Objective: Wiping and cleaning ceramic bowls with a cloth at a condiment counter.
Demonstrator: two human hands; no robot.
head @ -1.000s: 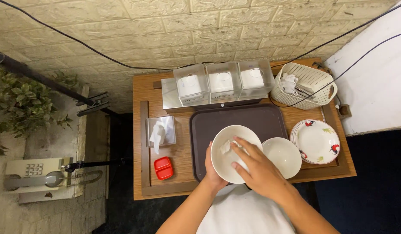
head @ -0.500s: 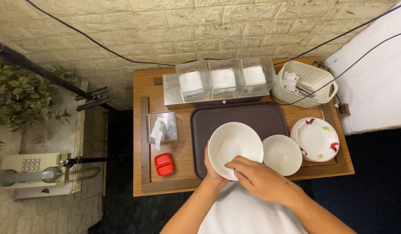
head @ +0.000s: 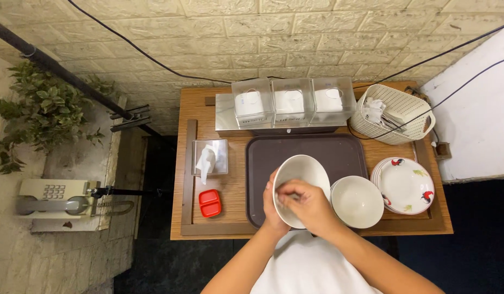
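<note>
A white bowl (head: 302,174) is tilted up over the near edge of a dark brown tray (head: 306,155). My left hand (head: 271,209) grips its lower left rim from behind. My right hand (head: 306,204) is pressed inside the bowl's lower part, fingers curled over what looks like a small white wipe (head: 289,197), mostly hidden. A second white bowl (head: 357,201) stands just to the right, beside a stack of painted plates (head: 405,185).
On the wooden table (head: 230,190) stand a clear tissue box (head: 209,158), a small red dish (head: 210,203), three clear containers (head: 287,102) at the back and a white basket (head: 393,114). A telephone (head: 50,197) and a plant (head: 39,109) lie to the left.
My right hand has slid from the bowl's middle down to its lower part. The bowl has tipped up more steeply toward me.
</note>
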